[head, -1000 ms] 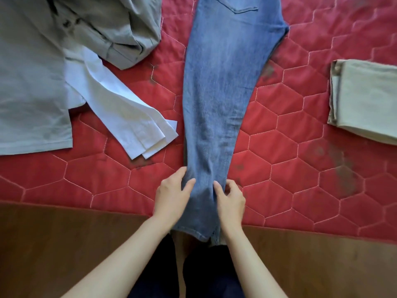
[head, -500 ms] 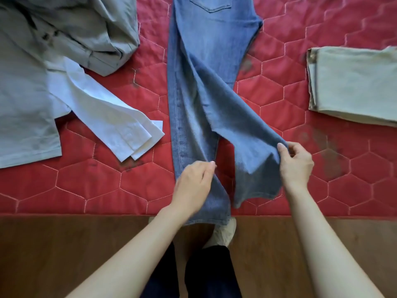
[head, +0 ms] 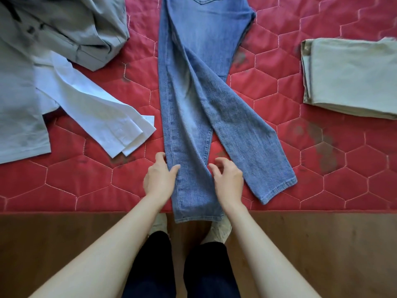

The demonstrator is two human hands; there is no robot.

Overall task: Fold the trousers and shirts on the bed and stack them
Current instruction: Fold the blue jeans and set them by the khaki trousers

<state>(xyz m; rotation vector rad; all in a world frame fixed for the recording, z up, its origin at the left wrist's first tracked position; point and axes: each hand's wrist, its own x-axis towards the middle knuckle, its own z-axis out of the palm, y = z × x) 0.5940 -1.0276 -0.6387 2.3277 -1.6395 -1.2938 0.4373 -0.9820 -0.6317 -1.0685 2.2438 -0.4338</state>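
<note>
Blue jeans [head: 193,87] lie lengthwise on the red quilted bed [head: 86,186], waist at the far end. One leg runs straight toward me and hangs over the bed's edge. The other leg [head: 253,138] lies spread diagonally to the right, its hem flat on the quilt. My left hand [head: 160,177] pinches the left edge of the straight leg. My right hand [head: 227,179] hovers at that leg's right edge with curled, parted fingers, holding nothing. A folded beige garment [head: 352,76] sits at the right.
A grey shirt [head: 19,108] and grey trousers [head: 75,29] lie unfolded at the left, with a white shirt sleeve [head: 101,117] reaching out from under them. Below the bed's near edge is a brown wooden floor [head: 64,244], with my legs and shoes.
My right hand has laid the upper jeans leg out to the right, let it go and come back to the straight leg. My left hand has shifted to that leg's left edge.
</note>
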